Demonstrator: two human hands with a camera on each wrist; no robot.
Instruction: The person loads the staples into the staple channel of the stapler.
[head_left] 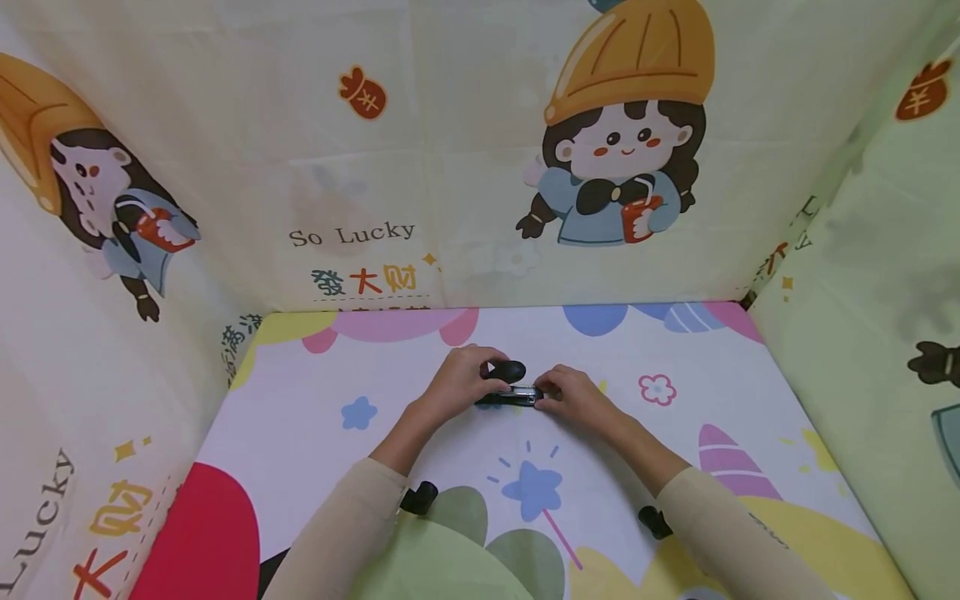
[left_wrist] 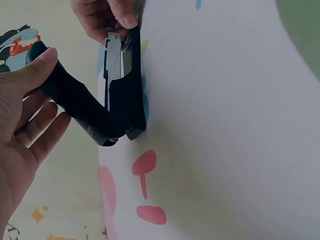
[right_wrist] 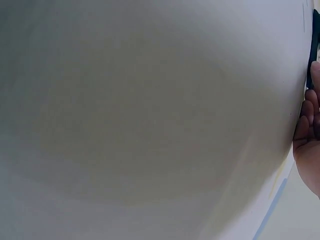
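A black stapler (head_left: 510, 395) stands on the patterned tabletop with its top arm swung up, so the metal staple channel (left_wrist: 114, 56) shows. My left hand (head_left: 463, 379) grips the raised top arm (left_wrist: 75, 95) between thumb and fingers. At the stapler's front end, my right hand (head_left: 572, 393) pinches the base with thumb and curled fingers. In the left wrist view the right hand's fingers (left_wrist: 107, 17) sit at the tip of the base. Only a dark sliver of the stapler (right_wrist: 313, 50) and part of the right hand (right_wrist: 309, 125) appear at the right wrist view's edge.
The white tabletop (head_left: 300, 450) carries printed stars, flowers and coloured shapes. Printed cloth walls (head_left: 465, 167) enclose it at the back and both sides. A black wrist camera mount (head_left: 420, 497) sits by the left sleeve, another mount (head_left: 655, 522) by the right.
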